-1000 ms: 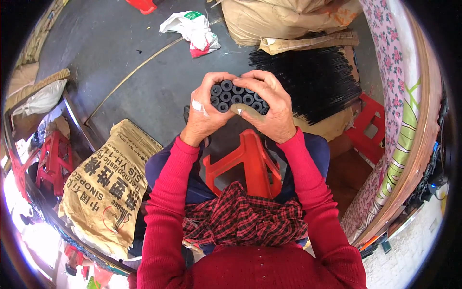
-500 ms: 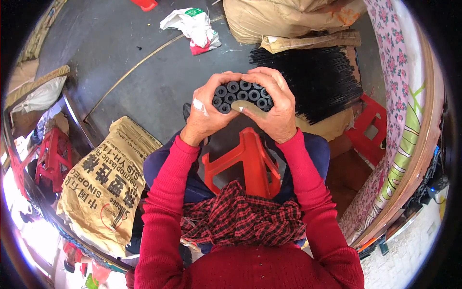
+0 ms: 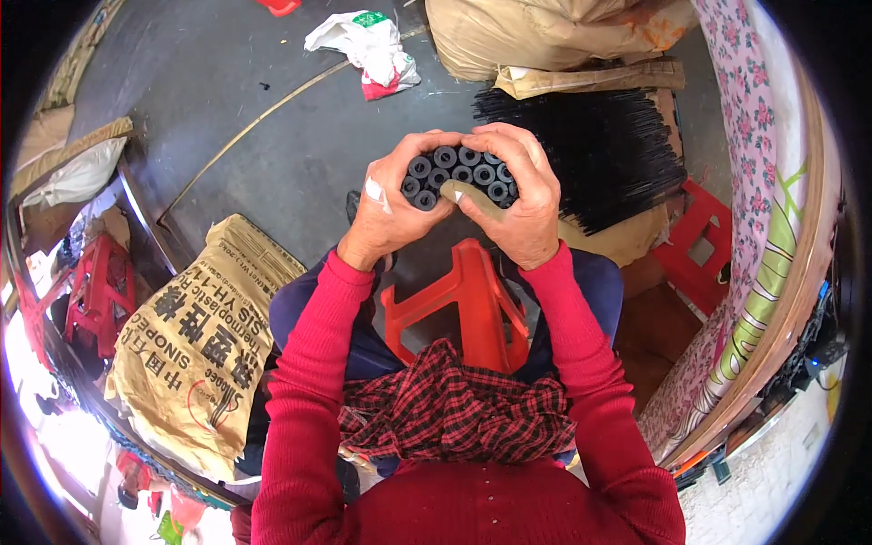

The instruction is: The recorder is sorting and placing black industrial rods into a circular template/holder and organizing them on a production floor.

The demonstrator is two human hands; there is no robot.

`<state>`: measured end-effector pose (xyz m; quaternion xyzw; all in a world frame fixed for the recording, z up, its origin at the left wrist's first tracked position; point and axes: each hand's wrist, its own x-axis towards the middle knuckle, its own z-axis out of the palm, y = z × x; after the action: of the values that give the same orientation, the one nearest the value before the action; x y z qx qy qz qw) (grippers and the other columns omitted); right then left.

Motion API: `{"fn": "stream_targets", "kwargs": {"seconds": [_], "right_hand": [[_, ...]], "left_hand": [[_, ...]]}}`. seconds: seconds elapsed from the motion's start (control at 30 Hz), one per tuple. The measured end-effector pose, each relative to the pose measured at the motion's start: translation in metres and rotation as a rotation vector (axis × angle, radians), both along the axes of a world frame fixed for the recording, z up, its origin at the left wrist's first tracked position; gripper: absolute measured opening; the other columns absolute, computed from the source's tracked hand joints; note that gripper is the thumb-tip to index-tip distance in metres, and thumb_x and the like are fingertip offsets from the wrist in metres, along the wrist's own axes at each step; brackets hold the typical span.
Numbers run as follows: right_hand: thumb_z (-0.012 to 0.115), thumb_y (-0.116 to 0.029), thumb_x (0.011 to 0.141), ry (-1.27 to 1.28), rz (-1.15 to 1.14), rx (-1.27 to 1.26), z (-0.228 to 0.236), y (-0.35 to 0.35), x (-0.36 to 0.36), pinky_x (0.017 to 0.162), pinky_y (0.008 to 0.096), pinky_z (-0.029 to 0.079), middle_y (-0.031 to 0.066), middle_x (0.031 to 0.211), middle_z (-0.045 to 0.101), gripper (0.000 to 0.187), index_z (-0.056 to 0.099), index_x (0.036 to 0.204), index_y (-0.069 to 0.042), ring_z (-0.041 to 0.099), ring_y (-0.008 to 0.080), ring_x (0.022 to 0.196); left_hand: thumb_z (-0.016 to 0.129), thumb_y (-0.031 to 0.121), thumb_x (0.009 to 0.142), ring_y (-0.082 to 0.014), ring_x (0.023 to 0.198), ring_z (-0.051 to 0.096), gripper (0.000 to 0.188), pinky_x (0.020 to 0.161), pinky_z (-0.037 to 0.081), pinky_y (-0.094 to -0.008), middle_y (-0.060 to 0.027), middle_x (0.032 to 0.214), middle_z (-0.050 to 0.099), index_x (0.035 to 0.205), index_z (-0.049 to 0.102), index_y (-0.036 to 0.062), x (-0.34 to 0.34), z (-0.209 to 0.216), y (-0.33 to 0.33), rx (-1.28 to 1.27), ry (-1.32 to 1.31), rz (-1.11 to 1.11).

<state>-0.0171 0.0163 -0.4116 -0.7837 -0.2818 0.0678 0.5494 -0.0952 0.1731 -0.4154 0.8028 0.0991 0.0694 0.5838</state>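
Note:
Between my two hands is a bundle of black tubes [image 3: 463,174], their round hollow ends facing up at me. My left hand [image 3: 397,186] wraps the bundle's left side and has a white strip of tape on it. Around the right side curls my right hand [image 3: 522,186], its fingers over the far edge. A tan cover sits on its thumb, which lies across the near tube ends. Below the hands stands a red plastic stool [image 3: 472,304] between my knees. How long the tubes are is hidden.
Right of my hands lies a wide pile of thin black rods [image 3: 599,154] on cardboard. A large brown sack [image 3: 545,36] is behind it. Another printed paper sack [image 3: 195,354] rests at my left. A white plastic bag [image 3: 368,50] lies on the floor. Flowered cloth [image 3: 740,109] lines the right.
Both hands keep their hold on the tube bundle. The right thumb has shifted slightly over the near tube ends, and the tubes sit a little differently within the grip.

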Motion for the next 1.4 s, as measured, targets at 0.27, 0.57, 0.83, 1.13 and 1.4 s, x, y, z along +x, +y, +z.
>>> {"fn": "stream_targets", "kwargs": {"seconds": [0.27, 0.57, 0.83, 1.13, 1.4], "right_hand": [[0.088, -0.02, 0.057, -0.023, 0.023, -0.002, 0.002, 0.001, 0.002, 0.082, 0.039, 0.05, 0.0099, 0.105, 0.063, 0.055, 0.066, 0.106, -0.01, 0.061, 0.0304, 0.096], [0.087, -0.009, 0.056, -0.036, 0.048, -0.038, 0.003, 0.001, 0.002, 0.088, 0.0378, 0.05, 0.0125, 0.108, 0.062, 0.058, 0.062, 0.108, -0.005, 0.061, 0.0302, 0.102], [0.085, -0.012, 0.056, -0.026, 0.013, -0.018, 0.001, 0.002, -0.001, 0.087, 0.0408, 0.047, 0.0096, 0.11, 0.062, 0.056, 0.063, 0.108, -0.011, 0.059, 0.0312, 0.103], [0.079, -0.001, 0.06, 0.036, 0.067, 0.098, 0.0, 0.0, 0.0, 0.097, 0.0417, 0.045, 0.0129, 0.111, 0.064, 0.051, 0.059, 0.107, -0.005, 0.058, 0.0319, 0.11], [0.075, -0.01, 0.072, 0.268, 0.039, 0.337, -0.012, -0.001, -0.008, 0.102, 0.0409, 0.042, 0.0144, 0.118, 0.058, 0.051, 0.053, 0.117, -0.004, 0.055, 0.0284, 0.114]], "left_hand": [[0.087, 0.014, 0.06, -0.0273, 0.095, 0.069, 0.06, 0.084, 0.054, -0.034, -0.0122, 0.105, 0.068, 0.113, 0.06, 0.0048, 0.0, -0.002, -0.001, 0.004, 0.028, 0.034], [0.086, 0.011, 0.06, -0.0265, 0.094, 0.069, 0.058, 0.084, 0.054, -0.0337, -0.0118, 0.105, 0.068, 0.112, 0.061, 0.005, 0.0, -0.002, -0.003, 0.038, 0.01, 0.05], [0.085, 0.008, 0.061, -0.0241, 0.1, 0.066, 0.058, 0.088, 0.051, -0.0334, -0.0122, 0.11, 0.067, 0.113, 0.06, 0.0035, 0.001, -0.001, -0.003, -0.043, 0.03, 0.034], [0.085, 0.008, 0.062, -0.0249, 0.108, 0.062, 0.059, 0.094, 0.049, -0.0354, -0.0139, 0.116, 0.064, 0.114, 0.057, 0.0039, -0.001, -0.007, -0.006, -0.141, 0.068, 0.009], [0.088, 0.016, 0.062, -0.0273, 0.109, 0.061, 0.067, 0.096, 0.048, -0.0381, -0.0165, 0.118, 0.062, 0.118, 0.053, 0.0047, -0.008, -0.021, -0.019, -0.075, 0.074, 0.037]]}}
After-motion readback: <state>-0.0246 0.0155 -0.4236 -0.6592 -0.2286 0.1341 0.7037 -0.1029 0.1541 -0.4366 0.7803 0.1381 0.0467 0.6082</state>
